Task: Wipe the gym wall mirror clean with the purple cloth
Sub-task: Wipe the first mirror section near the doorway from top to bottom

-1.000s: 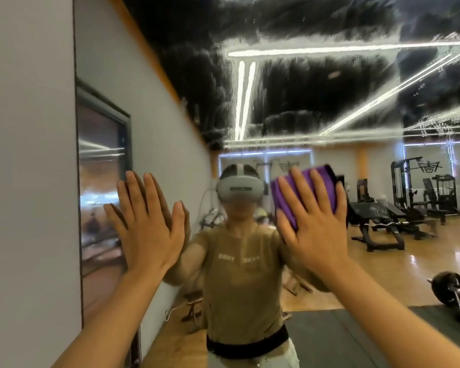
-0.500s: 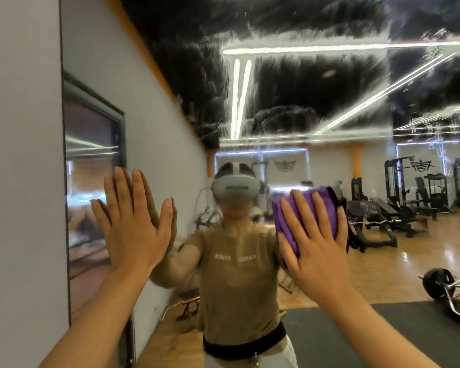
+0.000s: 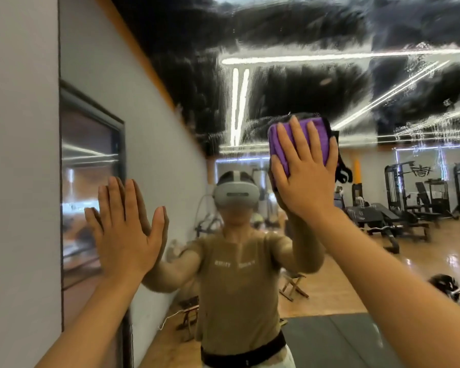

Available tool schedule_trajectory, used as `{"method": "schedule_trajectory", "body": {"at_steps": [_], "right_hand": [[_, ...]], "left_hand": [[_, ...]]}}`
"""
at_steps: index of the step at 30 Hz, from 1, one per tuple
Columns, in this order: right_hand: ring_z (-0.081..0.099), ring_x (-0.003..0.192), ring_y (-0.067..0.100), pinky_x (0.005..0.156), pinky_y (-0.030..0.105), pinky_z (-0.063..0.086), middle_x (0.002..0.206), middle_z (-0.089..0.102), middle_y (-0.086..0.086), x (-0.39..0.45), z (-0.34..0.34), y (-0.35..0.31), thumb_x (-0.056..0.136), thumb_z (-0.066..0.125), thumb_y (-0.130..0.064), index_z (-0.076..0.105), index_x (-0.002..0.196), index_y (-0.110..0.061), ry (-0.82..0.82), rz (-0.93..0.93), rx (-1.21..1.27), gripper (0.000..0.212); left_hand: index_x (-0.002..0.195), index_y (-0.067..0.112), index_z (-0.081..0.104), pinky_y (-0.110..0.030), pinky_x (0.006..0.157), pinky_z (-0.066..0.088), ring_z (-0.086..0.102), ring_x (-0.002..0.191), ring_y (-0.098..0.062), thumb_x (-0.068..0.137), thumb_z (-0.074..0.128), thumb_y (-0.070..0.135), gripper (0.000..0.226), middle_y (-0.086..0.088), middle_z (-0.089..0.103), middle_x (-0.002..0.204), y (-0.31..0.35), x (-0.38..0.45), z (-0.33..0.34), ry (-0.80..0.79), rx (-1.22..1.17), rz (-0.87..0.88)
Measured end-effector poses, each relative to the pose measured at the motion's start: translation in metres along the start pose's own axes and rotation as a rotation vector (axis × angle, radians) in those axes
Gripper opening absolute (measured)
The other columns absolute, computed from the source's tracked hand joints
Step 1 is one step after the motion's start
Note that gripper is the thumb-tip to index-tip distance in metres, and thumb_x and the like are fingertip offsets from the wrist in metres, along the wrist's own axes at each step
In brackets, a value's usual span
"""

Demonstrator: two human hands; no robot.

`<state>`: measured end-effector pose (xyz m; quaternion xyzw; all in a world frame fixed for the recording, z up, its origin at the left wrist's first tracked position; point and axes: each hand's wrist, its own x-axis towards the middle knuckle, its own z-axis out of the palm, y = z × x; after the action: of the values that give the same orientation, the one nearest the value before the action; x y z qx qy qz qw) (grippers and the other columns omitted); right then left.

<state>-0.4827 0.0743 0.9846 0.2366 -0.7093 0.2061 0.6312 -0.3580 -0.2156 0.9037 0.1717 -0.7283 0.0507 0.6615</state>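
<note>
Mirror glass fills the wall ahead, its left edge meeting the grey wall. Its upper part, toward the top edge, is streaked and smeared, while the lower part reflects the gym clearly. The purple cloth is folded into a pad and pressed flat against the glass right at the border between the two zones, above the reflected headset. The right hand covers the cloth, fingers straight and spread over it, palm pushing it onto the mirror. The left hand lies lower and nearer the mirror's left edge, fingers straight and together, flat on the glass and holding nothing; it seems to serve as a brace.

The smeared band lies above the cloth and runs sideways, its long axis following the mirror's top edge. The right hand is plainly the nearer one, so the next stroke probably calls for that hand to carry the cloth upward and along the band.
</note>
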Motion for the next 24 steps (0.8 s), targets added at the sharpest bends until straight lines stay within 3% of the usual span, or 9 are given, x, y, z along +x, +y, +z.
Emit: {"method": "schedule_trajectory", "body": {"at_steps": [6, 10, 17, 21, 24], "right_hand": [[0.012, 0.157, 0.026, 0.124, 0.056, 0.004, 0.169, 0.018, 0.001, -0.127, 0.008, 0.016, 0.106, 0.018, -0.051, 0.023, 0.161, -0.028, -0.034, -0.072, -0.067, 0.06], [0.012, 0.156, 0.026, 0.124, 0.055, 0.005, 0.169, 0.019, 0.001, -0.093, 0.005, 0.028, 0.104, 0.022, -0.052, 0.019, 0.161, -0.031, -0.064, -0.133, -0.084, 0.06], [0.003, 0.157, 0.023, 0.124, 0.053, -0.005, 0.17, 0.011, -0.001, 0.027, -0.017, 0.046, 0.101, 0.014, -0.054, 0.017, 0.162, -0.031, -0.059, 0.029, -0.012, 0.065], [0.002, 0.157, 0.021, 0.124, 0.048, -0.005, 0.17, 0.011, 0.0, -0.022, -0.013, 0.049, 0.103, 0.02, -0.051, 0.017, 0.162, -0.029, -0.029, 0.039, 0.01, 0.063], [0.006, 0.157, 0.022, 0.124, 0.053, 0.004, 0.17, 0.014, 0.001, -0.096, -0.006, 0.056, 0.104, 0.025, -0.048, 0.017, 0.162, -0.028, -0.02, 0.011, -0.026, 0.062]], "left_hand": [[0.161, 0.009, 0.009, -0.062, 0.122, 0.007, 0.003, 0.155, -0.036, 0.099, 0.019, 0.059, 0.08, -0.018, 0.006, 0.168, 0.006, 0.002, -0.003, -0.009, 0.001, -0.027], [0.16, 0.005, 0.012, -0.065, 0.121, 0.007, 0.006, 0.154, -0.04, 0.099, 0.023, 0.053, 0.079, -0.023, 0.009, 0.167, 0.014, 0.004, -0.002, 0.014, -0.011, -0.065], [0.159, 0.002, 0.014, -0.064, 0.121, 0.006, 0.008, 0.153, -0.042, 0.099, 0.023, 0.054, 0.08, -0.026, 0.014, 0.165, 0.018, 0.004, -0.004, 0.024, 0.002, -0.078], [0.158, 0.002, 0.015, -0.063, 0.121, 0.006, 0.007, 0.154, -0.041, 0.099, 0.021, 0.056, 0.081, -0.025, 0.014, 0.165, 0.017, 0.004, -0.006, 0.024, -0.002, -0.078], [0.157, 0.0, 0.017, -0.065, 0.12, 0.006, 0.008, 0.153, -0.042, 0.099, 0.023, 0.054, 0.08, -0.027, 0.016, 0.164, 0.02, 0.004, -0.004, 0.04, -0.002, -0.081]]}}
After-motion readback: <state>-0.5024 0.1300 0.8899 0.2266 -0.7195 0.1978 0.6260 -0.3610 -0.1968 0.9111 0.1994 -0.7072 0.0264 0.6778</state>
